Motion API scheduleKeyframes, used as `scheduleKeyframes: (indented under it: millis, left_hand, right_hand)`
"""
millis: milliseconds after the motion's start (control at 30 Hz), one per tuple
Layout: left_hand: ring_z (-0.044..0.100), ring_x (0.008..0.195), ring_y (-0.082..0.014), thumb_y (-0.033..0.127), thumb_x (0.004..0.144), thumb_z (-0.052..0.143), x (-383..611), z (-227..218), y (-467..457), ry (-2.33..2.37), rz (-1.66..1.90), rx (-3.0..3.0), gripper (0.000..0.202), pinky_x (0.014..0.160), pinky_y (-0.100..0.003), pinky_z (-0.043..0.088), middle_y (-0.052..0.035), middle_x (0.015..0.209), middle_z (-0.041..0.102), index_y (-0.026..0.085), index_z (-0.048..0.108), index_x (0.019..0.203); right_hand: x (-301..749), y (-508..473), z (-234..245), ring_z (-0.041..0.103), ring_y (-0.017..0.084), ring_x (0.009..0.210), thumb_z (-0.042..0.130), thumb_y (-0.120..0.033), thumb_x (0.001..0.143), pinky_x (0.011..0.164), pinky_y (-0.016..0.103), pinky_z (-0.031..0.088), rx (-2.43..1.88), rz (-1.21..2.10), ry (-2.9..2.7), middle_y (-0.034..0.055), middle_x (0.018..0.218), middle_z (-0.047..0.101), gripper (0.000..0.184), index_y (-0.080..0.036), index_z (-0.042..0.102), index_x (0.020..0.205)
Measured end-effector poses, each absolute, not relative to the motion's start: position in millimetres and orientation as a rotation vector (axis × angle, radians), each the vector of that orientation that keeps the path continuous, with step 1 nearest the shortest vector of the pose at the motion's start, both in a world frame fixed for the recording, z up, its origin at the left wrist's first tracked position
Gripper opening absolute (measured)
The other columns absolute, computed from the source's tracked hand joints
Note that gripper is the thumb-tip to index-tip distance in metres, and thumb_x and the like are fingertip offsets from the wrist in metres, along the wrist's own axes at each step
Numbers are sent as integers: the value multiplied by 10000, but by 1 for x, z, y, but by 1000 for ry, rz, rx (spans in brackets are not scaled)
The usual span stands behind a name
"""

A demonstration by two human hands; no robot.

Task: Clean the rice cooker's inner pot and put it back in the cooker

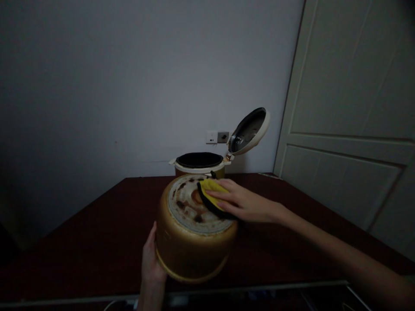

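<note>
Just below the centre of the frame, a gold pot [196, 255] is turned over and tilted, its pale, round base facing up toward the camera and marked with dark and rust-brown stains. The left hand [153, 255], at the lower left of the pot, has hold of its side near the rim, though the pot hides most of the fingers, so how widely they are spread cannot be told. The right hand [241, 201], entering from the lower right of the frame, has hold of a yellow cloth [210, 192] with a black edge; its fingers lie fairly straight and close together over the cloth, which rests against the right part of the base. Whether the pot touches the dark red table [106, 233] cannot be told. Behind it, at the middle of the frame, stands a cooker [199, 160] with a dark opening, its lid [249, 129] raised and leaning to the right. Above the cooker, a white wall plate [212, 137] and a grey one [223, 137] sit side by side on the wall [129, 86]. A panelled door [350, 86] fills the upper right.
</note>
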State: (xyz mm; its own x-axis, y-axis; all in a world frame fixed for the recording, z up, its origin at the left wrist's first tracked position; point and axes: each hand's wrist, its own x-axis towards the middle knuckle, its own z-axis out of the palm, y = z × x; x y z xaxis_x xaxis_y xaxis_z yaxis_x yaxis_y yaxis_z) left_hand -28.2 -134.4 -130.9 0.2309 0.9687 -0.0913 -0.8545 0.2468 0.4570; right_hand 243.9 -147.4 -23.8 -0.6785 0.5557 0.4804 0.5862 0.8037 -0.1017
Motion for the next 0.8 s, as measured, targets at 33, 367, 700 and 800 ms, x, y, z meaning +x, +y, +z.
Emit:
scheduleKeyframes:
  millis: [33,367,700,800]
  left_hand:
    - [616,1057,-220,268,929,345,-31,-134,-132,376,1266,355,414,1011,-362,396,-100,875,734,125,734,914]
    - [611,1066,-212,225,931,301,7,-131,-143,297,1118,396,421,1032,-361,372,-102,963,721,107,684,1059]
    - [582,1110,-204,228,923,309,-10,-129,-139,299,1198,432,427,1027,-350,371,-86,882,735,132,724,951]
    - [597,1088,-196,195,912,355,6,-122,-148,340,1174,430,367,1029,-347,369,-73,916,733,138,693,1045]
  right_hand:
    - [240,-162,-28,270,206,1343,368,-334,952,1095,411,252,-818,-57,-2515,101,1445,363,454,-221,388,1391]
    - [225,-138,-13,285,189,1335,342,-318,961,1108,406,227,-747,-50,-2465,84,1470,323,432,-223,408,1377]
    - [211,-195,-22,222,164,1371,351,-334,959,1128,360,200,-620,-10,-2560,77,1470,332,444,-208,403,1382]
    - [208,-173,-9,232,166,1364,317,-313,969,1123,388,201,-682,-120,-2482,88,1470,328,435,-201,402,1381]
